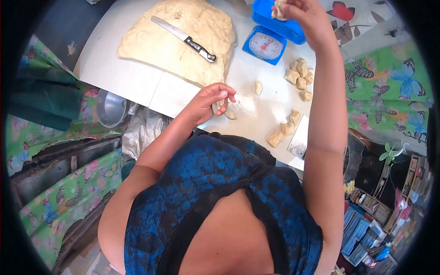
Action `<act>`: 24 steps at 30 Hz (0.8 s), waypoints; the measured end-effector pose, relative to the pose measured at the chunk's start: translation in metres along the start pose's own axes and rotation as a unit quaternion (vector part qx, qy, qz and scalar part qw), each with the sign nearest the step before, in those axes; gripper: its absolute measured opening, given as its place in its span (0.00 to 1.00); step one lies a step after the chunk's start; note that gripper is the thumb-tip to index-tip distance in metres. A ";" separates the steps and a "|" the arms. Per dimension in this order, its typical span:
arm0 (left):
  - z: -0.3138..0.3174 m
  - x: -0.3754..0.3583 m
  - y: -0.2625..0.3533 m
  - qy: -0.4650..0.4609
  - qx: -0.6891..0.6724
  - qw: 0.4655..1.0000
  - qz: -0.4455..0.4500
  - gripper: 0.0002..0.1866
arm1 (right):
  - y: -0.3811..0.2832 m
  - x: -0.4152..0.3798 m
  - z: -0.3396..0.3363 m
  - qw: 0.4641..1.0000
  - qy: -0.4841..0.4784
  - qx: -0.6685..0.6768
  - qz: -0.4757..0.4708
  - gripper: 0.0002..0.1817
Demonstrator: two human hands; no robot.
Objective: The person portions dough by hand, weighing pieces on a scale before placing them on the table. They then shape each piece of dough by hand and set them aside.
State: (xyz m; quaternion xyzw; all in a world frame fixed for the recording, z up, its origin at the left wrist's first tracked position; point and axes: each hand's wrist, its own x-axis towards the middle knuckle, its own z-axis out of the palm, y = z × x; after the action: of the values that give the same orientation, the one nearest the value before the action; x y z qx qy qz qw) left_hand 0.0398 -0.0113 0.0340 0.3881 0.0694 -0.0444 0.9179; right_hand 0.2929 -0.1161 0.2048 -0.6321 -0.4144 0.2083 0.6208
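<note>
My right hand (308, 20) pinches a small dough piece (278, 10) above the blue tray (297, 33) of a kitchen scale. The scale's round dial (266, 45) faces me. My left hand (211, 103) is near the table's front edge, fingers loosely curled and apart, with nothing plainly held. Just beside it lies a small dough scrap (231, 114), partly hidden by the fingers. Beyond that hand spreads a big slab of dough (183, 27), with a black-handled knife (185, 39) lying flat on top.
Several cut dough pieces (300, 72) are heaped right of the scale, and more dough pieces (288, 128) lie nearer the front edge. A single dough strip (258, 88) sits mid-table (151, 87). A metal bowl (111, 109) is below the table's left side.
</note>
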 end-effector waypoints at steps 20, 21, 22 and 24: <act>0.082 0.035 0.077 0.100 0.090 0.975 0.179 0.09 | 0.003 -0.065 0.033 0.994 -0.069 0.077 0.031 0.13; 0.083 0.034 0.078 0.095 0.076 0.978 0.172 0.08 | 0.003 -0.065 0.036 0.994 -0.070 0.077 0.031 0.13; 0.082 0.035 0.077 0.096 0.075 0.978 0.172 0.08 | 0.003 -0.066 0.040 0.996 -0.082 0.040 0.021 0.12; 0.080 0.037 0.074 0.110 0.145 0.965 0.189 0.07 | 0.006 -0.067 0.043 0.995 -0.096 0.004 0.012 0.12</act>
State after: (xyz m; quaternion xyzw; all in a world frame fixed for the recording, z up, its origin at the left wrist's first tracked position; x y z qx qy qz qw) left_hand 0.0942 -0.0183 0.1353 0.5252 0.0882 0.1633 0.8305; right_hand 0.2228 -0.1410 0.1758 -0.6117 -0.4635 0.2769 0.5782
